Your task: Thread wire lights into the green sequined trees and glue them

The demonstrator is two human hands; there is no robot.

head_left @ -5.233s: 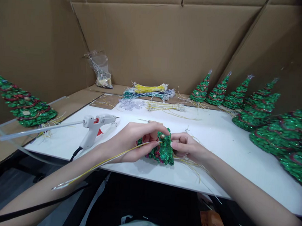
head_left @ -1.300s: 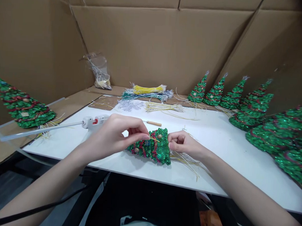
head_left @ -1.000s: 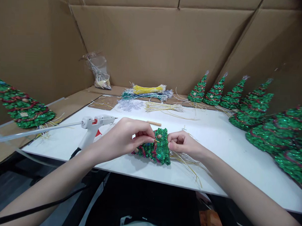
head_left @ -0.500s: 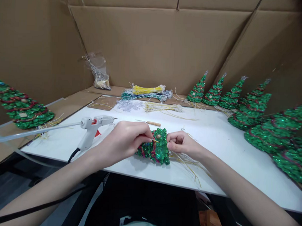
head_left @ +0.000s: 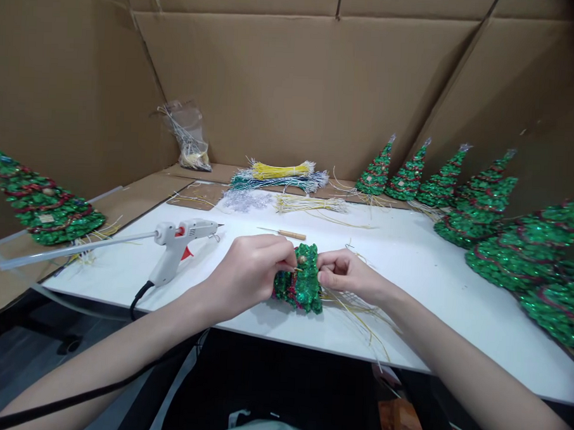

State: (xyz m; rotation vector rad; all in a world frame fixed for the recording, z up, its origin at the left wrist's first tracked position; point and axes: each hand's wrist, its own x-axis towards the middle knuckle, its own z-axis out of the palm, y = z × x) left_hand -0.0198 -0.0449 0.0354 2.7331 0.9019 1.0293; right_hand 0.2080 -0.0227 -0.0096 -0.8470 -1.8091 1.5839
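Observation:
A small green sequin tree (head_left: 303,284) with red bands lies on its side on the white board (head_left: 422,271), near the front edge. My left hand (head_left: 251,273) covers its tip end and pinches the stub of a thin yellow wire against the tree's side. My right hand (head_left: 346,274) grips the wide base of the tree, where several yellow wire tails (head_left: 363,313) stick out toward the board's front edge.
A white glue gun (head_left: 178,245) with a clear stick lies left of my hands. A wooden-handled awl (head_left: 286,233) lies behind them. Wire bundles (head_left: 282,173) and a plastic bag (head_left: 188,134) sit at the back. Finished trees (head_left: 482,211) line the right; one tree (head_left: 40,198) stands far left.
The long yellow wire seen trailing from my left hand has gone into the tree; only a stub shows. My left hand has slid right, over the tree's tip end.

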